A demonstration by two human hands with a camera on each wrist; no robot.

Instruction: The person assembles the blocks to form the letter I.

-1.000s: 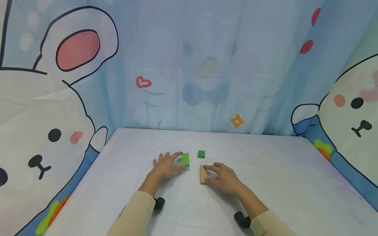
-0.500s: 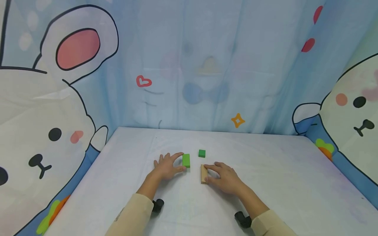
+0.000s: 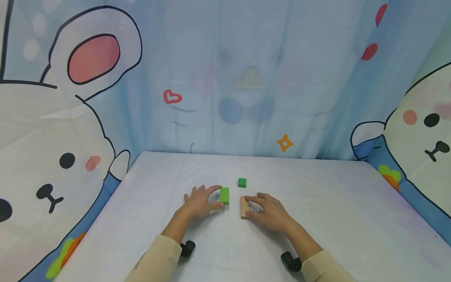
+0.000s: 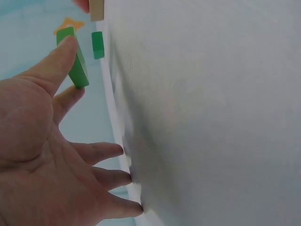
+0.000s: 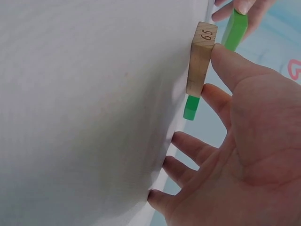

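Thumb and index finger of my left hand [image 3: 199, 202] pinch a light green rectangular block [image 3: 224, 196]; the left wrist view shows this block [image 4: 74, 61] raised off the table. To its right lies a plain wooden block [image 3: 244, 207], longer and narrow. My right hand [image 3: 270, 213] has the thumb near one end of it and the index finger at the far end. In the right wrist view, the wooden block [image 5: 201, 56] bears a dark handwritten number on its end, and my other fingers touch the tablecloth. A small dark green block [image 3: 242, 183] stands farther back, between the two.
A white cloth covers the table [image 3: 317, 203]. Behind it hangs a pale blue curtain [image 3: 197, 58] printed with cartoon animals. Black camera mounts sit at the left wrist [image 3: 187, 248] and at the right wrist [image 3: 291, 262].
My left hand has brought the light green block slightly nearer to me and a little to the right. The right hand and the wooden block stay nearly where they were.
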